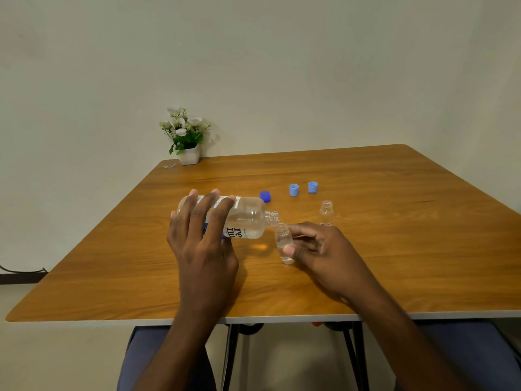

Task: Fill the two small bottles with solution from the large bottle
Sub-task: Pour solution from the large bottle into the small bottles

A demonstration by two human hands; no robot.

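a: in the middle of the surface (366, 263), what do the hands do?

b: the left hand (203, 238) is grasping the large bottle (248, 221). the bottle is lying almost flat in the air, above the surface, and its open neck points to the right.

a: and where is the neck, compared with the large bottle's body?

b: it is at the right end, and its mouth is just over the opening of a small bottle (284, 244). the right hand (318, 249) is clenched around this small bottle, with the thumb on the near side and the fingers behind it. the small bottle stands a little tilted, its base on or very near the surface; i cannot tell which.

a: is there liquid in it?

b: some clear liquid shows in the lower part. how full it is, i cannot tell. the large bottle also has clear liquid inside.

a: the second small bottle?

b: the second small bottle (326, 213) stands upright and open, to the right of the large bottle's neck and a little farther away, behind the right hand.

a: what else is near the large bottle?

b: just behind its shoulder lies a dark blue cap (265, 196). farther right of it are two light blue caps (294, 190), side by side but apart. far behind the large bottle, at the back edge, stands a white pot with flowers (186, 136).
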